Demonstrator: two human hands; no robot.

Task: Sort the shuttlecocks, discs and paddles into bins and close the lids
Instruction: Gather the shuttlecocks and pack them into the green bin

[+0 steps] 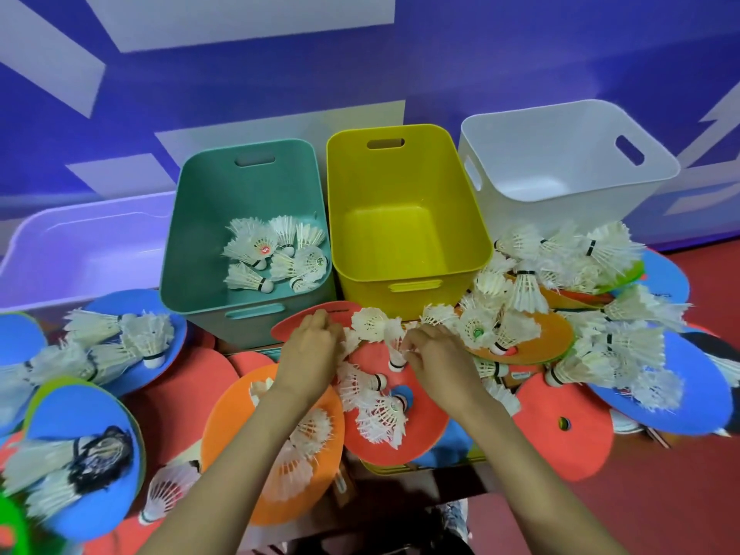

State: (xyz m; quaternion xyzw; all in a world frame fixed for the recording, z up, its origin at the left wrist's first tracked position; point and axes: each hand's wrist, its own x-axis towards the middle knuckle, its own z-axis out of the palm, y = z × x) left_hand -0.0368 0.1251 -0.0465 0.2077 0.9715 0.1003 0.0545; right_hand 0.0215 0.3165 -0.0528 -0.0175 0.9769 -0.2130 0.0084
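Observation:
Three open bins stand in a row: a green bin (200, 218) holding several white shuttlecocks (276, 254), an empty yellow bin (404, 186) and an empty white bin (560, 154). In front lie coloured discs with shuttlecocks scattered over them. My left hand (310, 346) curls its fingers round a shuttlecock on the red disc (384, 430) below the green bin. My right hand (432, 354) pinches the feathers of another shuttlecock (394, 350) on the same disc. More shuttlecocks (380, 410) lie between my forearms.
A pale purple lid or tray (80, 250) lies left of the green bin. Blue discs (680, 402) and an orange disc (532, 334) with heaped shuttlecocks crowd the right. An orange disc (228, 434) and blue discs (80, 414) fill the left. Red floor shows at right.

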